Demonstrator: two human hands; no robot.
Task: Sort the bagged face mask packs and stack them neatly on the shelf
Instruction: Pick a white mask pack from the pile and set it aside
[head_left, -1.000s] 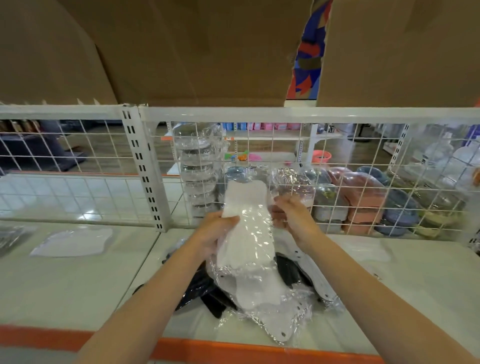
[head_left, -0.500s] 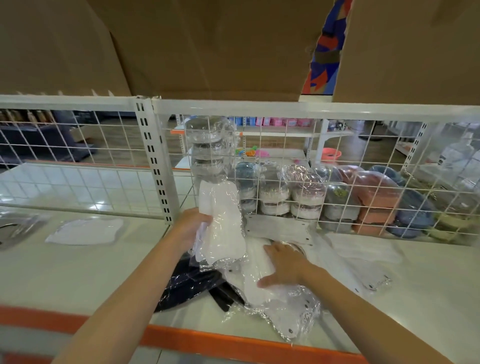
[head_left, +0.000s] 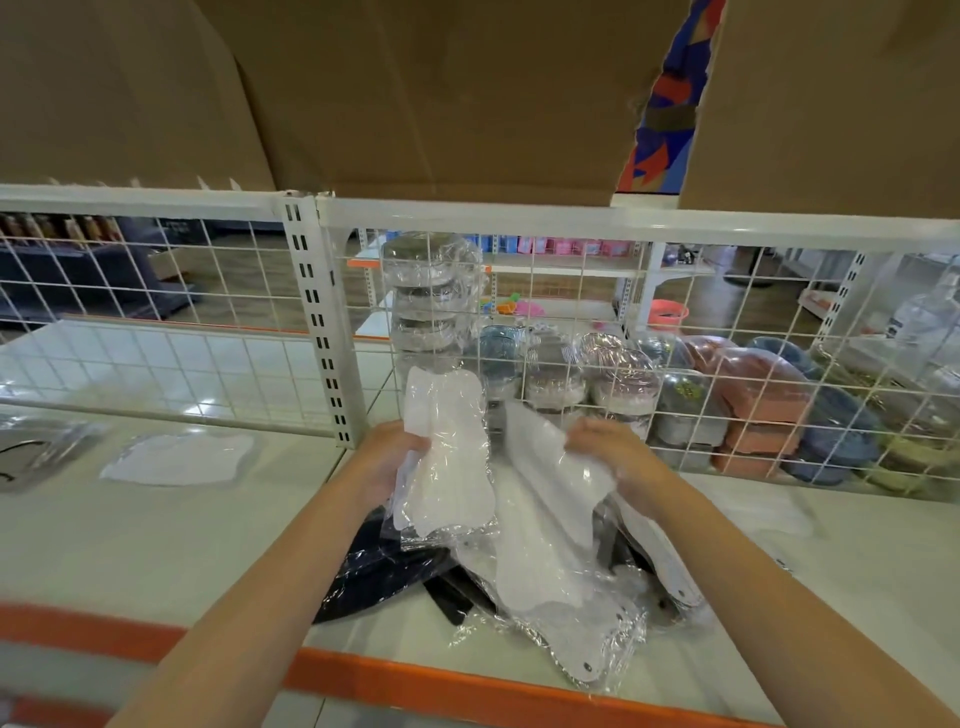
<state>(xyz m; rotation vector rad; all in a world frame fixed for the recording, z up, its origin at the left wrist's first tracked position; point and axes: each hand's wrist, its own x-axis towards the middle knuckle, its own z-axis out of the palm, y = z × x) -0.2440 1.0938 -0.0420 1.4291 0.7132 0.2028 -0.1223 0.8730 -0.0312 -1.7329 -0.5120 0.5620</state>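
My left hand (head_left: 387, 457) grips a white bagged mask pack (head_left: 447, 452) and holds it upright above the pile. My right hand (head_left: 610, 452) grips the top end of a second white bagged pack (head_left: 545, 525), lifting it off the heap. Under both lie several more clear bags, with black mask packs (head_left: 374, 571) at the left of the pile and white ones (head_left: 660, 561) at the right. One white pack (head_left: 179, 460) lies flat by itself further left on the white shelf (head_left: 130, 545).
A white wire grid (head_left: 571, 291) backs the shelf, with wrapped bowls and containers behind it. An upright post (head_left: 322, 332) splits the two bays. A clear bag with dark contents (head_left: 31, 454) lies at far left. An orange strip (head_left: 467, 686) edges the shelf front. Cardboard hangs overhead.
My right hand went from pressing flat on the pile to gripping a second white pack and raising it. My left hand keeps holding its pack upright, slightly shifted right.
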